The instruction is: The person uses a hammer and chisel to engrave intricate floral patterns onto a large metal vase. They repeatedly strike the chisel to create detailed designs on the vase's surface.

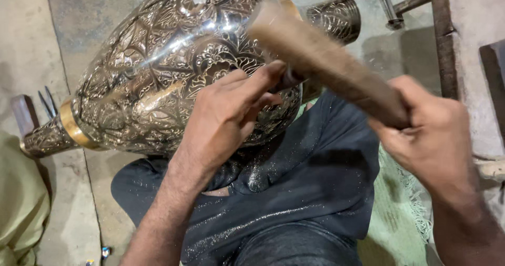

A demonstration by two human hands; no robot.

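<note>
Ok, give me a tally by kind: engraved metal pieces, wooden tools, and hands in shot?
Engraved metal pieces: 2, the large vase and the small cup
Wooden mallets: 1, in the right hand
Hands: 2, left hand on the vase
Total: 5

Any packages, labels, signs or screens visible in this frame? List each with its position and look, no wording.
None show. In view are only an engraved metal vase lying across the person's lap, the left hand pressing a small tool to its surface, the right hand gripping a wooden mallet, and a dark cloth speckled with metal dust on the lap.
</note>
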